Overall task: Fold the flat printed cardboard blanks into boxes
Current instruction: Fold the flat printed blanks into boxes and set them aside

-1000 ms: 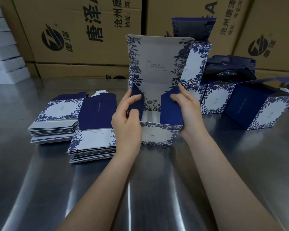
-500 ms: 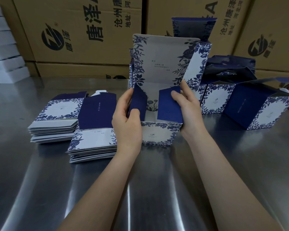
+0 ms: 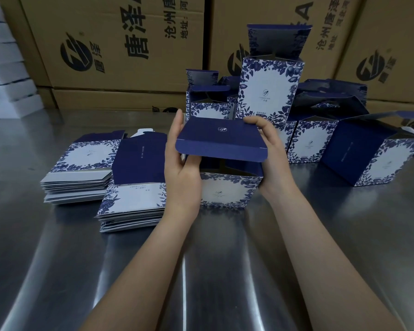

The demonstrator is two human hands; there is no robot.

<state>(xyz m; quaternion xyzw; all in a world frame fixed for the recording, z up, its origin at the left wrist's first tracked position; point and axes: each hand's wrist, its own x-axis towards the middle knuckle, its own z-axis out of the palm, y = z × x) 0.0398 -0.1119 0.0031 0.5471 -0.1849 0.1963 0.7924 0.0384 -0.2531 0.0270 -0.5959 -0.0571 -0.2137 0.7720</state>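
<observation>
A blue-and-white floral box (image 3: 227, 189) stands on the steel table (image 3: 201, 271) between my hands. Its dark blue lid flap (image 3: 221, 142) is folded down, nearly level over the opening, with the tuck edge facing me. My left hand (image 3: 179, 173) holds the box's left side, fingers up along the lid's edge and thumb under the flap. On the right side, my right hand (image 3: 271, 154) grips the box with its fingers curled over the lid's far right corner. Two stacks of flat blanks (image 3: 134, 192) (image 3: 81, 170) lie to the left.
Several folded boxes (image 3: 270, 91) (image 3: 373, 154) stand behind and to the right, some with lids open. Brown shipping cartons (image 3: 120, 44) line the back. White foam pieces (image 3: 5, 68) are stacked at the far left.
The tall lid panel that stood upright has swung down toward me over the opening. The two blue side flaps are now folded in beneath it. Both hands moved up to the lid.
</observation>
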